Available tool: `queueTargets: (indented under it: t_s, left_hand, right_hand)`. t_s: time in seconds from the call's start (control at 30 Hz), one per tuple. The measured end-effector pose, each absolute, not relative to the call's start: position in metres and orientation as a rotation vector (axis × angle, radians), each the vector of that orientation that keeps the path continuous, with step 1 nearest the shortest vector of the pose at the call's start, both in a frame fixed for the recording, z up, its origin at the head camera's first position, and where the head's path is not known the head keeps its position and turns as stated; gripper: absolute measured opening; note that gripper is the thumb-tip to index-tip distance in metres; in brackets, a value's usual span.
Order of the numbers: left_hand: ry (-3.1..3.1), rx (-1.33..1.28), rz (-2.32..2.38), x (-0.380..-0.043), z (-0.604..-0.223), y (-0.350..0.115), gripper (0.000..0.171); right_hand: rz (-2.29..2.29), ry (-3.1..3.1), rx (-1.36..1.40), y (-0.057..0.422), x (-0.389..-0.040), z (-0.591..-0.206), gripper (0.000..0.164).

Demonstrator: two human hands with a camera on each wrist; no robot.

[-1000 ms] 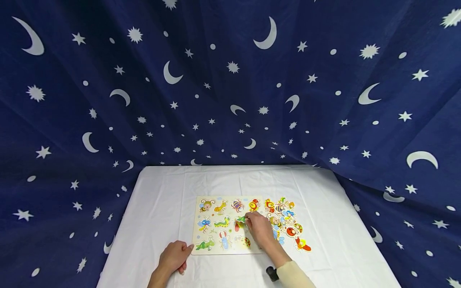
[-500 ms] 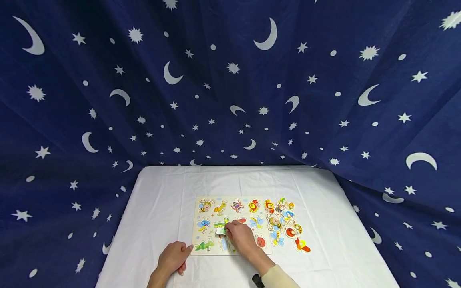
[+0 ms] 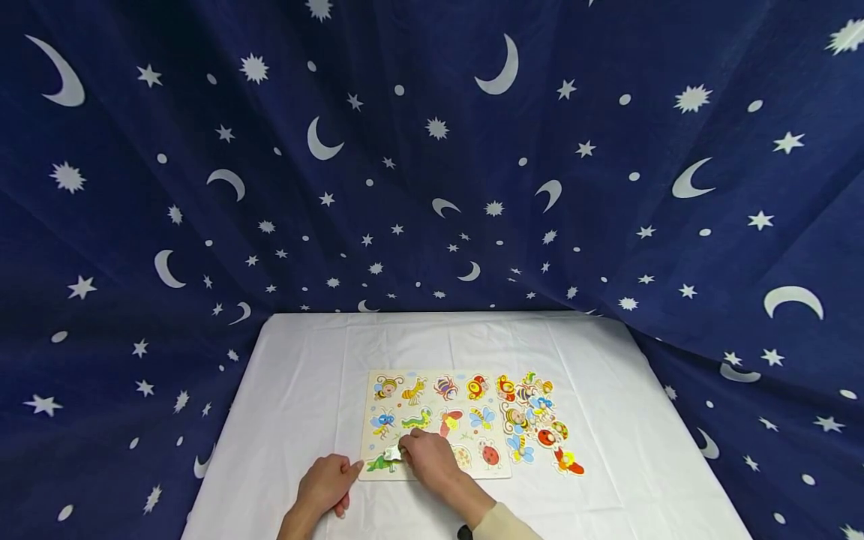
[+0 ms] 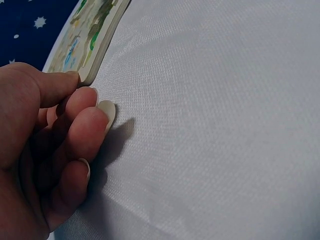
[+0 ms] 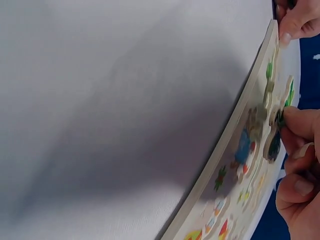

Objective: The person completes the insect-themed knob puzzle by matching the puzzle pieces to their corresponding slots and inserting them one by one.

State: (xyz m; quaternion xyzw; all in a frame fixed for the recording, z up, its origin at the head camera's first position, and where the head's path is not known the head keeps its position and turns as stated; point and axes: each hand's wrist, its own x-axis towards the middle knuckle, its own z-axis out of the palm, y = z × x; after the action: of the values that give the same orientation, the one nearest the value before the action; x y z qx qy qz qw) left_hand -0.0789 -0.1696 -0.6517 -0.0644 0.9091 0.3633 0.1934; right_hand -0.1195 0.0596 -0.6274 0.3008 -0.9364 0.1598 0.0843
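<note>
An insect puzzle board (image 3: pixel 432 403) lies flat on the white cloth. At its near left corner my left hand (image 3: pixel 326 484) holds the edge, the thumb (image 4: pixel 60 87) on the corner and the other fingers curled beside it. My right hand (image 3: pixel 432 459) pinches a green insect puzzle piece (image 3: pixel 392 453), shiny with glare, between thumb and fingertips. The piece is over the green grasshopper picture (image 3: pixel 379 465) in the near left part of the board. In the right wrist view this piece (image 5: pixel 275 137) looks tilted against the board; its far side is hidden by the fingers.
A loose heap of insect puzzle pieces (image 3: pixel 540 412) lies just right of the board, some overlapping. A red winged piece (image 3: pixel 568 462) lies at its near end. White cloth (image 3: pixel 628 450) covers the table, and a dark blue curtain (image 3: pixel 432 165) surrounds it.
My right hand has carried the green piece leftward and nearer across the board, from its middle to the near left picture. My left hand has stayed at the corner.
</note>
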Motion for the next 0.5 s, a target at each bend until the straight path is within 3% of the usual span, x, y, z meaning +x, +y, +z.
queueTargets:
  t_s: [0.5]
  left_hand:
    - [2.584,-0.174,1.021,-0.078,-0.65,-0.168,0.043]
  right_hand:
    - [0.528,-2.896,0.896,0.031,-0.115,-0.628,0.008]
